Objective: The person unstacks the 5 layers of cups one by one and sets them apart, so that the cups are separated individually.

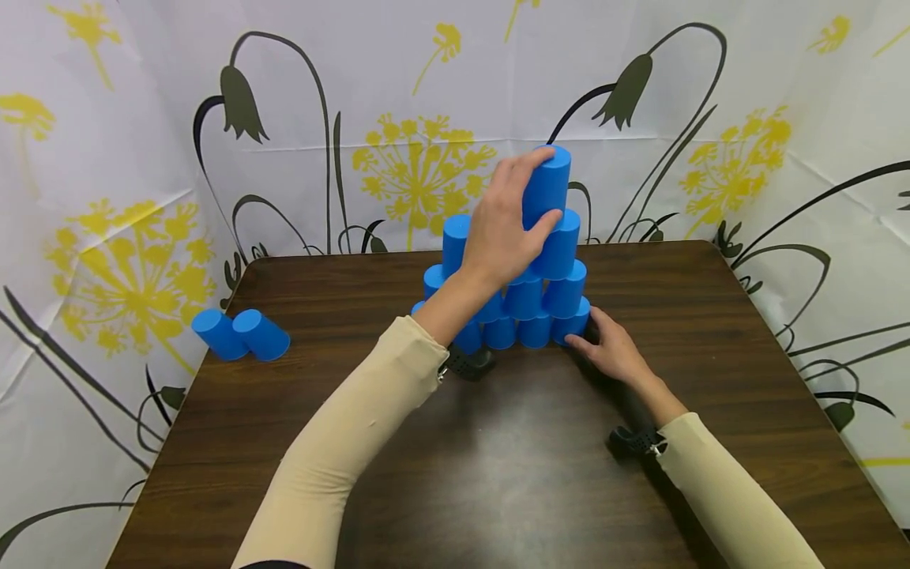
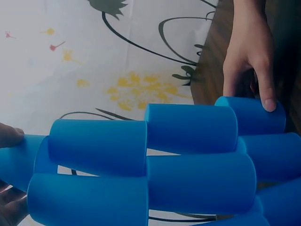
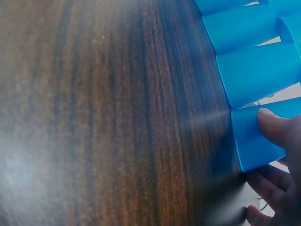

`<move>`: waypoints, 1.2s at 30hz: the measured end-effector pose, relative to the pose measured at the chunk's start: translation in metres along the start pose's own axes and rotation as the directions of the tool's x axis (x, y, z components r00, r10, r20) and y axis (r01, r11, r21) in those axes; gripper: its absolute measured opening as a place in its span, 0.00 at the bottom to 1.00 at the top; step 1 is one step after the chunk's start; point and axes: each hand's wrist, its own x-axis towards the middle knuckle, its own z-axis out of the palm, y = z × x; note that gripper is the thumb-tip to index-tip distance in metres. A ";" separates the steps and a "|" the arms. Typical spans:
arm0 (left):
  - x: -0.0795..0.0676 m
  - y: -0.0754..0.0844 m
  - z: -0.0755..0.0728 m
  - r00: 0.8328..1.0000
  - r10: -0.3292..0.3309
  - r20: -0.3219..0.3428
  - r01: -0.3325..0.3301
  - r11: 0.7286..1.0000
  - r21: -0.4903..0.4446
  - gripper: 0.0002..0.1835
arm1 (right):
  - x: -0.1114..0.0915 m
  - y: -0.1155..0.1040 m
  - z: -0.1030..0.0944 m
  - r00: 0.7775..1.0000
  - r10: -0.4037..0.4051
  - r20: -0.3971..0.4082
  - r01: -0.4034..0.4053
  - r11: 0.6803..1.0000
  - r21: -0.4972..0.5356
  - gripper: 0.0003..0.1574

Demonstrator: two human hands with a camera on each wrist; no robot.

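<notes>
A pyramid of upside-down blue cups [image 1: 524,295] stands toward the back of the table. At its top right, my left hand [image 1: 501,225] grips a blue cup [image 1: 549,186] between thumb and fingers, close over a third-row cup [image 1: 558,251]. The same held cup [image 2: 19,162] shows at the left of the left wrist view. Low on the right, my right hand [image 1: 614,348] holds the end cup [image 1: 571,322] of the bottom row. In the right wrist view its thumb [image 3: 273,125] lies on that cup's near side, fingers round the far side. My left hand and forearm hide the pyramid's middle and left.
Two more blue cups, one at the left [image 1: 216,333] and its neighbour [image 1: 261,334], stand together near the left edge of the dark wooden table [image 1: 498,474]. A patterned white cloth [image 1: 298,158] hangs behind the table. Black bands circle both wrists.
</notes>
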 end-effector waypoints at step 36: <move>-0.209 -0.172 -0.167 0.859 -0.363 -0.361 0.450 0.872 0.194 0.35 | 0.000 -0.001 0.000 1.000 0.015 0.006 -0.015 1.000 0.020 0.44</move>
